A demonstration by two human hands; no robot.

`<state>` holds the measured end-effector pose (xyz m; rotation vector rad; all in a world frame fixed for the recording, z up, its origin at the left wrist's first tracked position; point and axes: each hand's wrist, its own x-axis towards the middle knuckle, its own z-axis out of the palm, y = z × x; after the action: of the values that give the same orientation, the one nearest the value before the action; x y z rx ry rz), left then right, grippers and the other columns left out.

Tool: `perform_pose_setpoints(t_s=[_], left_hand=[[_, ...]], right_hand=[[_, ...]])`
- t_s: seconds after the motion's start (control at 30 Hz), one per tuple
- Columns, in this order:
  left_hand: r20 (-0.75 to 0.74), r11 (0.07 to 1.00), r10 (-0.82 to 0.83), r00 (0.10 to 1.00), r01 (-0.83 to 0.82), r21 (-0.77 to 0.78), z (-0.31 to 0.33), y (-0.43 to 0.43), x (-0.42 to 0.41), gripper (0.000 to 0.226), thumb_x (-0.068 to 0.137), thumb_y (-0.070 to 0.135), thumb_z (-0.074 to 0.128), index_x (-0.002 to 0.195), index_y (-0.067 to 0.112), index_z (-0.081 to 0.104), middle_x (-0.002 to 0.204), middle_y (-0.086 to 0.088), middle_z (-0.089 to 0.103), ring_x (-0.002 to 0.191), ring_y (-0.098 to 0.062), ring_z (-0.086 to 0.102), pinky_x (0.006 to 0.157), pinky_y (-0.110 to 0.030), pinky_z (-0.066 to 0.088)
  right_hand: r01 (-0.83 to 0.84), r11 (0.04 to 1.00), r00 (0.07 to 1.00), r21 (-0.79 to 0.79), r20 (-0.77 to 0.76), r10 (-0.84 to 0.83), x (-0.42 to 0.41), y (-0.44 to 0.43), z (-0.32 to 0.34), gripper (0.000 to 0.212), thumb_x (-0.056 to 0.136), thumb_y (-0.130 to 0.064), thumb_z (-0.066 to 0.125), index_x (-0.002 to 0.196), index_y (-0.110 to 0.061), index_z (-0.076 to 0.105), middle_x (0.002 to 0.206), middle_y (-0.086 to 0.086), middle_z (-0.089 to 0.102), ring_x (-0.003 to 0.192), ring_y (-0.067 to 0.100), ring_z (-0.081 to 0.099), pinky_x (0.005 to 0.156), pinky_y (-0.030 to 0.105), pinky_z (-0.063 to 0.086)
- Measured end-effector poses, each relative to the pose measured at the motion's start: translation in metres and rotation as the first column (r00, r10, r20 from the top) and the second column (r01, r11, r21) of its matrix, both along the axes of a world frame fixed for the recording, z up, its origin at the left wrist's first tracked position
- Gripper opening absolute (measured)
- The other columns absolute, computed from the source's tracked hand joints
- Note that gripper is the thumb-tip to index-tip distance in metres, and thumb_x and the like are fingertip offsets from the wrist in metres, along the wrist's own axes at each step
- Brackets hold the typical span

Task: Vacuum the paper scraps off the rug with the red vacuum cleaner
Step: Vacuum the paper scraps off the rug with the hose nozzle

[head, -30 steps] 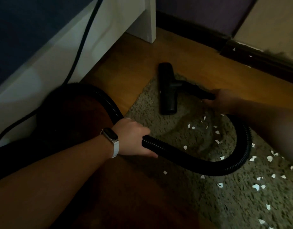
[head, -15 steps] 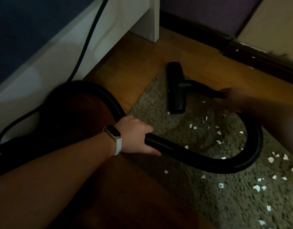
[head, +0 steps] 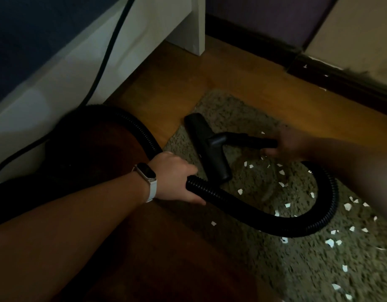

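A dark red vacuum cleaner body (head: pixel 96 153) sits low at the left, in deep shadow. Its black ribbed hose (head: pixel 275 225) loops across a shaggy grey-green rug (head: pixel 297 269). My left hand (head: pixel 175 177), with a watch on the wrist, grips the hose near the body. My right hand (head: pixel 286 142) grips the black wand just behind the floor nozzle (head: pixel 206 148), which lies flat on the rug's near-left corner. Several white paper scraps (head: pixel 282 172) lie scattered on the rug to the right of the nozzle and inside the hose loop.
A white furniture panel and leg (head: pixel 197 25) stand at the back left with a black power cord (head: pixel 109 44) running down it. Bare wooden floor (head: pixel 231 79) surrounds the rug. A dark skirting board (head: pixel 319 68) runs along the far wall.
The nozzle has slid toward me and to the left along the rug, turning slightly, with my right hand pulling the wand. My left hand keeps its grip on the hose.
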<state>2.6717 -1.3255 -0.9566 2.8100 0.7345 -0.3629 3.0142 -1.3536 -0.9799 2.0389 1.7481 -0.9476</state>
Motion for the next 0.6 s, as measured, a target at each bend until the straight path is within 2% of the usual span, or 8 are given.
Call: perform_pose_setpoints(t_s=[0.1,0.17,0.27,0.4,0.5,0.6], left_hand=[[0.001,1.000,-0.001,1.000,0.001,0.023,0.001,-0.002,0.004,0.059,0.069,0.089,0.045,0.067,0.031,0.037,0.063,0.011,0.049,0.060,-0.009,0.051,0.060,-0.028,0.034],[0.002,1.000,0.009,1.000,-0.009,0.029,0.001,-0.003,0.006,0.062,0.069,0.090,0.044,0.064,0.029,0.035,0.061,0.010,0.048,0.057,-0.009,0.051,0.057,-0.028,0.039],[-0.003,0.999,0.027,1.000,-0.027,0.021,0.002,-0.005,0.011,0.064,0.067,0.091,0.043,0.063,0.028,0.036,0.060,0.008,0.050,0.054,-0.008,0.050,0.055,-0.030,0.048],[-0.031,0.999,0.036,0.999,-0.035,0.023,0.005,-0.009,0.018,0.065,0.066,0.092,0.043,0.068,0.027,0.043,0.066,0.009,0.054,0.058,-0.008,0.053,0.057,-0.029,0.050],[-0.035,0.999,-0.009,0.999,0.010,0.035,0.004,-0.017,0.019,0.065,0.067,0.092,0.043,0.069,0.027,0.045,0.065,0.009,0.054,0.058,-0.008,0.054,0.057,-0.029,0.051],[-0.035,0.997,-0.065,0.997,0.067,0.044,0.001,-0.022,0.016,0.065,0.068,0.092,0.041,0.073,0.028,0.050,0.067,0.011,0.054,0.060,-0.007,0.054,0.055,-0.026,0.046]], right_hand=[[0.044,0.999,0.999,0.000,0.030,-0.044,0.013,-0.011,0.006,0.038,0.095,-0.045,0.059,0.128,-0.027,0.062,0.088,0.003,0.069,0.077,0.018,0.066,0.069,0.035,0.054],[0.108,0.994,0.993,0.003,0.041,-0.108,0.026,-0.020,0.007,0.039,0.095,-0.045,0.059,0.131,-0.030,0.060,0.090,0.002,0.069,0.077,0.017,0.066,0.069,0.034,0.053],[0.193,0.981,0.981,0.019,0.027,-0.193,0.046,-0.036,0.009,0.041,0.094,-0.046,0.060,0.132,-0.032,0.060,0.094,-0.001,0.069,0.081,0.018,0.067,0.077,0.041,0.059],[0.165,0.985,0.984,0.043,0.068,-0.167,0.048,-0.048,0.018,0.034,0.096,-0.044,0.058,0.127,-0.031,0.060,0.090,-0.001,0.067,0.078,0.017,0.065,0.074,0.037,0.056],[0.148,0.988,0.986,0.041,0.077,-0.151,0.033,-0.049,0.021,0.034,0.096,-0.042,0.058,0.125,-0.025,0.061,0.085,0.000,0.066,0.075,0.016,0.064,0.065,0.034,0.054],[0.056,0.998,0.994,0.027,0.094,-0.058,0.012,-0.044,0.019,0.035,0.096,-0.046,0.056,0.124,-0.025,0.061,0.086,0.000,0.067,0.076,0.015,0.065,0.065,0.033,0.054]])
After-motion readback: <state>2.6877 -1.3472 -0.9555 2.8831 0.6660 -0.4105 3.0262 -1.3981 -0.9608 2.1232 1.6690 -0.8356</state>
